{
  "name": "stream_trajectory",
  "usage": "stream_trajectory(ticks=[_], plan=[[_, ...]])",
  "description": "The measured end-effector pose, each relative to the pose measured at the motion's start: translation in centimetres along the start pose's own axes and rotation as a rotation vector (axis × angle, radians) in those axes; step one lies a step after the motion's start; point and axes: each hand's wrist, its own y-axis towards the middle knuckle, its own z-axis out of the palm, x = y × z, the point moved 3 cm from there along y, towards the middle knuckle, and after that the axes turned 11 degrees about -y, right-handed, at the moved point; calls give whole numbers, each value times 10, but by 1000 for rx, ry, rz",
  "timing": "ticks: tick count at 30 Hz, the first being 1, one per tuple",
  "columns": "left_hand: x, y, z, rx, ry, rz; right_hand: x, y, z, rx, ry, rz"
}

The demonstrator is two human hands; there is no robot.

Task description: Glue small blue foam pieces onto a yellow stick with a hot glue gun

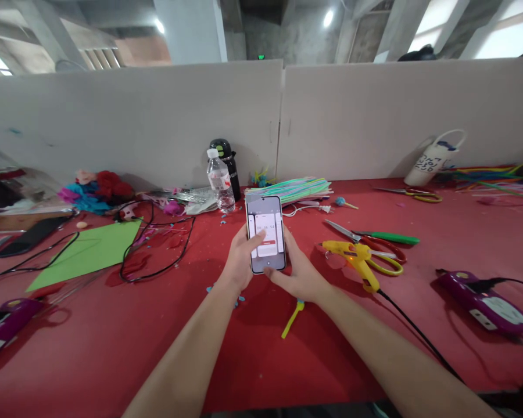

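Observation:
A smartphone (pixel 268 249) is held upright over the red table, its lit screen towards me and showing a timer-like card with digits. Around its left edge my left hand (pixel 240 261) is closed, the thumb lying over the screen. My right hand (pixel 298 270) grips the phone's right side, with its thumb at the bottom edge. The fingers behind the phone are hidden. Beneath my right wrist lies a short yellow pipe-cleaner piece (pixel 292 320). Small blue scraps (pixel 239 299) are scattered below my left hand.
Right of my hands lie a yellow glue gun (pixel 353 255) with a black cord, scissors (pixel 386 264) and a green-handled tool (pixel 392 238). Behind the phone are pipe cleaners (pixel 300 188), a plastic bottle (pixel 221 183) and a black flask (pixel 230 165). Purple power strips (pixel 483 299) flank both sides. Green paper (pixel 87 249) lies left.

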Motion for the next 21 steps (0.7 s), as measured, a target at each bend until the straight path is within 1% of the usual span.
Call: stream_trajectory(ticks=[2,4,5,7,9,11,13,16,19,21], plan=[[0,-1,-1,6,63,18,1,0,1,3,5,9],[-2,-1,0,-5,76,35,1,-1,1,5,0,19],[-3,0,0,-14,51,29,0,-1,1,4,-4,17],[-6,1,1,-38,-40,-28,-2,-1,0,-11,-30,7],[-8,3,0,-64,-122,-84,-5,1,-3,-53,-78,12],[-11,7,-2,-69,-150,-66,-9,7,-4,-92,-109,60],[-13,11,-5,-42,-147,-5,-12,18,-1,-79,-68,143],[-16,17,-10,1,-135,35,-14,42,11,-44,30,268],[-27,21,-17,38,-132,25,-15,69,27,-66,32,324],[-39,24,-24,49,-151,-28,-16,86,41,-58,10,327]])
